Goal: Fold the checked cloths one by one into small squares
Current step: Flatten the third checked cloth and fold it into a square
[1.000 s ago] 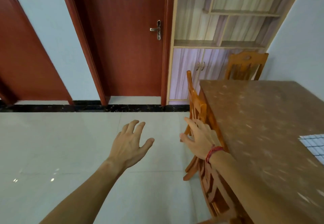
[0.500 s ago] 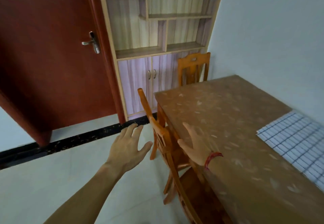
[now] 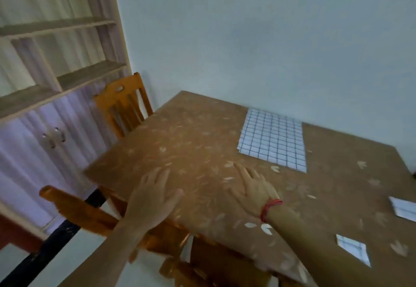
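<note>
The cloth (image 3: 272, 139) lies spread flat on the far part of the worktop (image 3: 191, 142), its far edge close to the wall (image 3: 270, 39). It looks thin, light and limp. It would probably sag if lifted by one point and might slide on the smooth top, so the two near corners are the likely places to pinch it. It seems slightly longer from near edge to far edge, which puts its long axis towards the wall, though the wide lens makes that uncertain.

The right hand (image 3: 254, 187) is just short of the near edge with its fingers (image 3: 241, 172) straight and apart, holding nothing. The left hand (image 3: 155, 196), equally spread and empty, is over the worktop's near-left edge. I cannot tell whether either hand touches the top. Well to the right are a folded cloth (image 3: 403, 211) and another (image 3: 353, 249).
</note>
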A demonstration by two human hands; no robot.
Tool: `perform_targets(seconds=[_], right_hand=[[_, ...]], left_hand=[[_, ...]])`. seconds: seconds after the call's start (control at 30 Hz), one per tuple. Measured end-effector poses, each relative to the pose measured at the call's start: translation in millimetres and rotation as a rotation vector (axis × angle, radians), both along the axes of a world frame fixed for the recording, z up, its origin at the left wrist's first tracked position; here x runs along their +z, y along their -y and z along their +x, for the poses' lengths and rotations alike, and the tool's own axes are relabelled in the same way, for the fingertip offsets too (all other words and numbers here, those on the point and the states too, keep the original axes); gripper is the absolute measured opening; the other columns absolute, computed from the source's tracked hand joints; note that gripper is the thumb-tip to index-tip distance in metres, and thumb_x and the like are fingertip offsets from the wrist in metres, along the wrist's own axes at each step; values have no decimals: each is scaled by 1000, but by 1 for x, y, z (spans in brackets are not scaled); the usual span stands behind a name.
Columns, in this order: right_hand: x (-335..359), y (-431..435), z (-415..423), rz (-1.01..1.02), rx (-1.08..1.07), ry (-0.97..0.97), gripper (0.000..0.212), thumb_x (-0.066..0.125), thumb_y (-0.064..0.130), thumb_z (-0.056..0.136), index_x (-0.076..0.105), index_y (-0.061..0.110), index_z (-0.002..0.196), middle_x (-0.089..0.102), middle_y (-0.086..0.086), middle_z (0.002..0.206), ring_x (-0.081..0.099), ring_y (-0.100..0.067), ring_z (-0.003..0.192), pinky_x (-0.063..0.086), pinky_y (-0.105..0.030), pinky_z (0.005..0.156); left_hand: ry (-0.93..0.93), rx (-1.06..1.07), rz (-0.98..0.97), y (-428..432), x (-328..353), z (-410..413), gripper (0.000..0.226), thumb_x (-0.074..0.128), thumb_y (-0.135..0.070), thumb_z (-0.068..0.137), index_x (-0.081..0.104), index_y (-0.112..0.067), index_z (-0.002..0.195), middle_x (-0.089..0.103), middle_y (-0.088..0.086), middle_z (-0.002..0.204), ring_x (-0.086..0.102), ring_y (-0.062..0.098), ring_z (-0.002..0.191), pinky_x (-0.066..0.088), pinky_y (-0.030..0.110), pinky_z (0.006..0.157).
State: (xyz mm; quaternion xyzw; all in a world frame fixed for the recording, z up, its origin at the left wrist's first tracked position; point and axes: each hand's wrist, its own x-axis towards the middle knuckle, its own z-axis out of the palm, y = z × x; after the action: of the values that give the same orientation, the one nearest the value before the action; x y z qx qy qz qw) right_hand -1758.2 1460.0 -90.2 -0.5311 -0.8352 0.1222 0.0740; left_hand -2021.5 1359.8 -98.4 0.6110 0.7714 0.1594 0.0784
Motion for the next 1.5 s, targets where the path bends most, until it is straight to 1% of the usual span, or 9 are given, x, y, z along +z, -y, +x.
perform_targets(seconds=[0.13, 0.23, 0.43, 0.63, 0.87, 1.0, 1.1, 1.3, 1.5], right_hand=[[2, -4, 38, -3, -179, -6, 68, 33, 66, 87, 13, 41, 148, 36, 3, 149, 42, -24, 130, 42, -43, 100], [5, -3, 68, -5, -296, -16, 66, 35, 65, 88, 15, 43, 147, 39, 3, 146, 46, -23, 126, 46, -41, 96], [-4, -9, 121, -41, -457, -5, 67, 37, 66, 88, 15, 41, 147, 39, 2, 145, 45, -27, 126, 44, -43, 98], [-18, -41, 154, -73, -480, -39, 70, 36, 67, 87, 16, 39, 148, 41, 1, 144, 48, -27, 122, 44, -41, 98], [-41, -91, 173, -126, -446, -50, 69, 36, 65, 88, 14, 38, 149, 37, 1, 146, 44, -25, 126, 43, -40, 99], [-57, -116, 172, -143, -441, -32, 67, 37, 64, 89, 16, 39, 148, 40, 1, 143, 44, -24, 125, 41, -40, 99], [-74, -134, 169, -163, -449, -17, 66, 35, 65, 89, 16, 41, 147, 39, 0, 144, 41, -26, 128, 39, -42, 102], [-113, -185, 167, -179, -498, 33, 63, 36, 63, 88, 21, 38, 145, 42, -1, 140, 41, -25, 126, 38, -40, 101], [-162, -236, 174, -214, -511, 97, 65, 35, 66, 88, 21, 38, 145, 42, -2, 140, 42, -26, 124, 37, -40, 100]], left_hand=[[11, -175, 14, -48, -3, 29, 70, 39, -64, 93, 30, -23, 149, 26, -4, 155, 21, 17, 144, 27, 37, 114], [27, -285, 20, -76, -6, 59, 68, 38, -63, 93, 29, -26, 149, 25, -6, 155, 20, 15, 143, 29, 37, 112], [49, -464, 19, -116, -9, 119, 67, 40, -60, 94, 25, -29, 151, 25, -9, 153, 25, 14, 139, 37, 35, 104], [-8, -493, -26, -155, -19, 154, 79, 24, -71, 83, 35, -24, 146, 33, -6, 149, 32, 15, 136, 36, 41, 108], [-18, -491, -70, -194, -29, 178, 82, 23, -71, 80, 27, -28, 150, 30, -6, 151, 27, 15, 139, 36, 40, 109], [7, -492, -103, -220, -42, 186, 80, 29, -67, 82, 30, -23, 149, 28, -4, 152, 27, 17, 138, 34, 34, 109], [8, -502, -110, -244, -60, 188, 81, 28, -68, 81, 35, -19, 146, 32, -1, 149, 33, 20, 135, 36, 35, 107], [-1, -526, -194, -307, -114, 184, 68, 41, -59, 93, 30, -20, 148, 22, 0, 155, 18, 17, 143, 30, 37, 113], [-1, -520, -190, -369, -161, 187, 54, 42, -57, 93, 41, -22, 135, 30, -1, 145, 26, 19, 138, 39, 38, 103]])
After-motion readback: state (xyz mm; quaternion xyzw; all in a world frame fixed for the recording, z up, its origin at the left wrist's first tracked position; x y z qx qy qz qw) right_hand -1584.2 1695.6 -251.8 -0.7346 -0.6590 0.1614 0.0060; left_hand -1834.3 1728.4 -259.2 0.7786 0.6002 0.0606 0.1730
